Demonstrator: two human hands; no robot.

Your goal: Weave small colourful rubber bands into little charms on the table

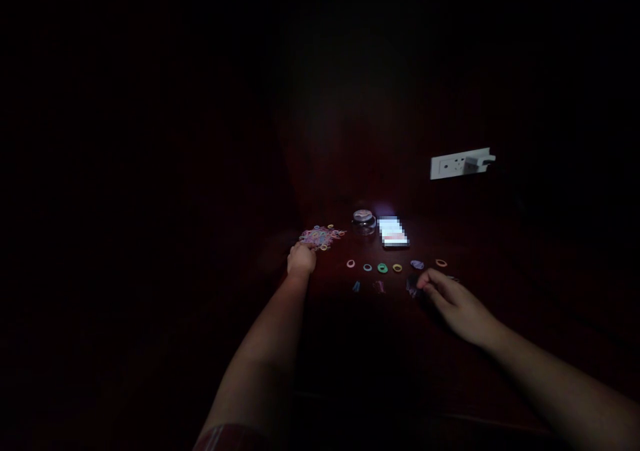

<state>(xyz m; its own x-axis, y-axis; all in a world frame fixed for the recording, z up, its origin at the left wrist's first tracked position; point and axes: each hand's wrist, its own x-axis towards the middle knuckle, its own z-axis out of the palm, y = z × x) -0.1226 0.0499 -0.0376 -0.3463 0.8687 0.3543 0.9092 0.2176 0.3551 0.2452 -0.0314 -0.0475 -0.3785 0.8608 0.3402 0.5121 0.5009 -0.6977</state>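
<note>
The scene is very dark, lit only around a dark red table. My left hand [301,259] is curled at the near edge of a pile of small coloured rubber bands [321,237], fingers closed; what they hold is hidden. My right hand [453,299] rests on the table with fingers bent, its fingertips touching a small dark bundle [413,287]. A row of small coloured rings [383,267] lies between the hands, running from pink at the left to orange at the right. Two more small bundles [367,286] lie just in front of that row.
A lit phone [393,231] lies behind the row of rings, with a small round glass jar [363,219] to its left. A white wall socket with a plugged-in charger [463,163] is at the back right. All else is in darkness.
</note>
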